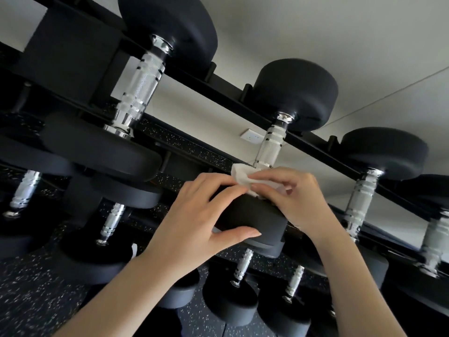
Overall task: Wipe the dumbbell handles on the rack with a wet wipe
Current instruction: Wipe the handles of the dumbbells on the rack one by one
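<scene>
Rack [218, 91] black steel, bigger black dumbbell [139, 91] left. Middle dumbbell's near black round head [255, 218] clamped by left hand [194, 215]; right hand [300, 203] pinches crumpled white wet wipe [239, 175] on knurled chrome handle [270, 147], hiding its near end.

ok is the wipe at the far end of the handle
No, the wipe sits at the near end of the handle, by the black head the left hand holds.
</scene>
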Motion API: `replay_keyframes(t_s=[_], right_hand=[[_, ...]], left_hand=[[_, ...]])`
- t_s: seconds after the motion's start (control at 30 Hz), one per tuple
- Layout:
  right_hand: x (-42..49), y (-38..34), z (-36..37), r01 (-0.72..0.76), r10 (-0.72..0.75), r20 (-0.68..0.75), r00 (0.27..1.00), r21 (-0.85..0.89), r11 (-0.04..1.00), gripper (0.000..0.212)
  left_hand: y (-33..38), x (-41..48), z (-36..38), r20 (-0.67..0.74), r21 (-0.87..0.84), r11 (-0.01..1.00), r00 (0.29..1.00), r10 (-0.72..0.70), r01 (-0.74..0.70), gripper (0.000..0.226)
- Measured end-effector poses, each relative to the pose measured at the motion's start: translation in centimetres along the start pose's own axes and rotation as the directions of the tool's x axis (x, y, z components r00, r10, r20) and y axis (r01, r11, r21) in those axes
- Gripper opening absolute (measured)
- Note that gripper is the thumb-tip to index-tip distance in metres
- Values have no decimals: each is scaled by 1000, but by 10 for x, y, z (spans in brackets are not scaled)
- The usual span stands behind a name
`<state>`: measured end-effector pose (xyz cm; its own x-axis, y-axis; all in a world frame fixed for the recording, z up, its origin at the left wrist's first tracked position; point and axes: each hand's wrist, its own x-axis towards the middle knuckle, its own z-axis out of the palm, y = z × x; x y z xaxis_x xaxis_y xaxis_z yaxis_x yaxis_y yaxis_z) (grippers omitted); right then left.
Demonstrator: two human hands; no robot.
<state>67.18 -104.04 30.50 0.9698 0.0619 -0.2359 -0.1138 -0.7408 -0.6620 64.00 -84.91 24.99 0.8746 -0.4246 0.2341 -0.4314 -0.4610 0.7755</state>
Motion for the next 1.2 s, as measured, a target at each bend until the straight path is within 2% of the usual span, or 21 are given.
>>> replay_keyframes(t_s=[0.1,0.2,0.33,0.7,0.9,1.2], right_hand=[[9,-9,-2,2,19,88,996,-239,971,11],[18,-24,-2,18,63,168,984,-442,897,14],[22,-36,1,-4,128,166,978,-592,806,15],[31,-49,7,-58,276,228,934,-665,745,13],[39,-51,9,-47,218,133,967,-749,661,19],[55,-51,3,-51,163,61,985,-796,603,23]], left_hand=[[-6,0,-2,7,-36,998,999,-49,49,61],[-9,3,-4,21,-70,995,997,-72,74,57],[-13,3,-3,3,-126,988,996,-94,93,56],[-21,5,0,4,-224,969,995,-104,102,56],[-22,7,1,-45,-210,976,996,-74,63,58],[-24,8,2,-59,-176,983,997,-56,45,60]])
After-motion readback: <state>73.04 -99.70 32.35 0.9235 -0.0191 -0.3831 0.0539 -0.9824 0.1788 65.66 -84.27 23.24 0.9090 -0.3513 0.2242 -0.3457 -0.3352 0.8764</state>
